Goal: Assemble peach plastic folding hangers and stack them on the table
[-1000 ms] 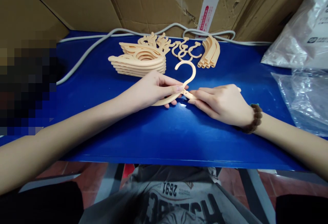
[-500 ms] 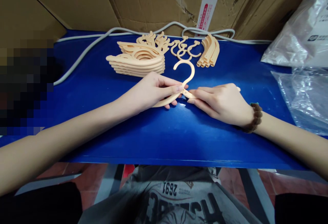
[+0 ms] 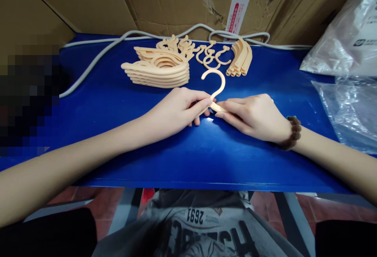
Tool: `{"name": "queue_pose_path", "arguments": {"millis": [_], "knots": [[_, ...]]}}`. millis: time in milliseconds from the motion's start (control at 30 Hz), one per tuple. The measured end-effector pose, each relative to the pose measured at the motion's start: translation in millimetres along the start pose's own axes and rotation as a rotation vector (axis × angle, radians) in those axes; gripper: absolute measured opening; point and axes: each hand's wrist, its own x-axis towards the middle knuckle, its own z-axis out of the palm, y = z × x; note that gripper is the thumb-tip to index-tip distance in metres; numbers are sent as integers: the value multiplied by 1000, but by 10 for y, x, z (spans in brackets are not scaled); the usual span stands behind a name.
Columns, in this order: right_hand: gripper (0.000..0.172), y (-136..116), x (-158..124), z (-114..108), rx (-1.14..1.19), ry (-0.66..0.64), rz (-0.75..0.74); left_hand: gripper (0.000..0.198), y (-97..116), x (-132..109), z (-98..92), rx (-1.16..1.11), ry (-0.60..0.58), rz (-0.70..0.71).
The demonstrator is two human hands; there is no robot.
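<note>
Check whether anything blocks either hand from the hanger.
Nothing visible does. The left hand pinches the hanger below its curved end, and the right hand pinches it just beside, with no other thing between. The stack and the curved pieces lie farther back on the table.

Compared with half a second ago, the left hand (image 3: 188, 108) has rolled and dropped slightly toward four o'clock, its thumb slanting more steeply toward two o'clock. It now covers most of the curved hanger bar (image 3: 203, 112) that showed toward eight o'clock. The clothes-hanger hook (image 3: 223, 80) has shifted faintly toward three o'clock. At its six o'clock, the opposite bar end (image 3: 217, 108) now presents a smooth face, its small hole out of sight.
</note>
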Motion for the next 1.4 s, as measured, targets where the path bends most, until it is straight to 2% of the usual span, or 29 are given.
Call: {"name": "queue_pose_path", "arguments": {"millis": [167,267,400,533,700,800,1000,1200,1400], "knots": [[43,2,14,-5,7,16,-23,28,-30,-27,15,451,30,178],[39,7,25,-3,0,52,-16,31,-56,-32,30,615,8,174],[45,9,36,-8,-1,122,20,33,-57,-34,41,745,10,179],[39,-3,42,-48,3,243,53,39,-67,-30,40,773,56,219],[35,-42,32,-141,-55,286,121,39,-80,-23,31,774,70,226],[34,-48,22,-146,-92,339,107,41,-77,-20,27,778,75,216],[20,-1,23,-48,-37,420,25,42,-87,-20,28,798,97,213],[17,24,29,3,19,432,48,40,-105,-16,33,800,111,237],[21,28,33,10,39,389,87,42,-130,-23,27,801,141,287]]}}
